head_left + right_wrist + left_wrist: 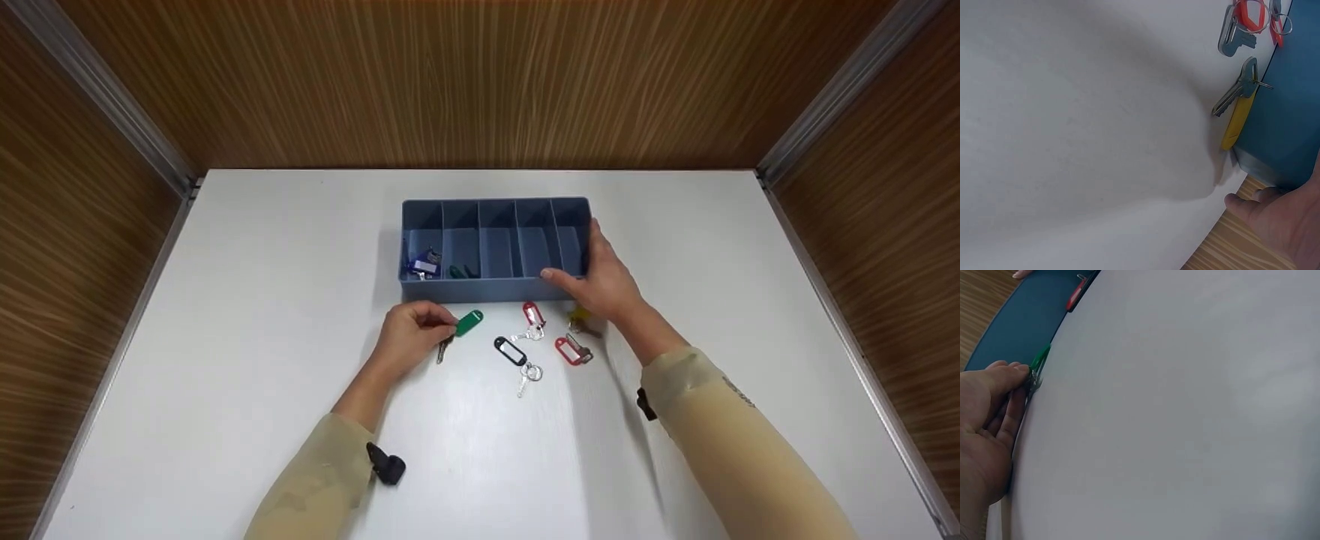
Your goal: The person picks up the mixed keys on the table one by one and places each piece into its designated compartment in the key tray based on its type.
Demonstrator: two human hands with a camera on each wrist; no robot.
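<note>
A blue tray [495,289] with five compartments stands mid-table. My left hand [441,327] pinches a green-tagged key [469,323] on the table just in front of the tray; its metal key [444,349] trails below my fingers. The left wrist view shows my fingertips [1019,370] on the green tag [1040,360]. My right hand [591,271] grips the tray's front right corner, thumb on the front wall, fingers along the right wall. A yellow-tagged key [1237,112] lies partly under that hand.
Loose on the white table [225,337] lie a red-tagged key [532,313], a black-tagged key [510,351] and another red-tagged key [571,350]. The tray's leftmost compartment holds a blue-tagged key [422,265], the second holds green tags [463,271]. Wooden walls enclose the table.
</note>
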